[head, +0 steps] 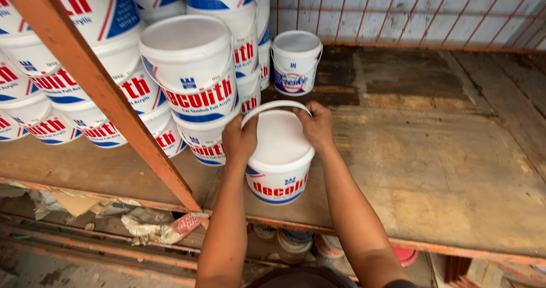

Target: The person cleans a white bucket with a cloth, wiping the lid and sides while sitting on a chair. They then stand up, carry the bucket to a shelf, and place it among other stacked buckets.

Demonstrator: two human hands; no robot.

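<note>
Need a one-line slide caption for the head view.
Both hands, left hand and right hand, grip a white paint bucket on a wooden shelf.

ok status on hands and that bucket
Left hand and right hand grip white plastic lidded bucket by its rim. On worn wooden shelf. Stacked white buckets close left.

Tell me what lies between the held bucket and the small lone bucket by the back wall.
In the head view, only bare, stained wooden shelf lies between the held bucket and the small bucket; the held bucket's raised handle arcs toward it.

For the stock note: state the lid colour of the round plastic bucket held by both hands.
Plain white lid; head view shows it best.
</note>
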